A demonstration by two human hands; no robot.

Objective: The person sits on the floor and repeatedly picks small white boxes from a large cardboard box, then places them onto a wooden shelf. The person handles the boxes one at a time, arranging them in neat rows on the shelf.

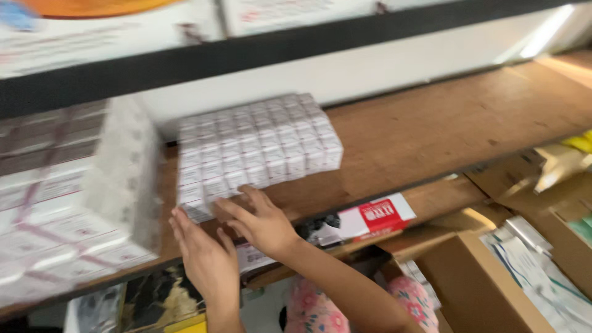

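1. Flat block of small white boxes sits on the wooden shelf, near its front edge.
2. Both hands open, fingers flat – left hand and right hand touch the block's front, gripping nothing.
3. Taller stack of boxes just left – blurry.

White boxes with pink-grey print; brown wooden shelf; pink floral garment.

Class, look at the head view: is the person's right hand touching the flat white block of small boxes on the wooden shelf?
Touching. The head view shows the right hand with fingertips against the front edge of the flat white block of small boxes; no gap shows.
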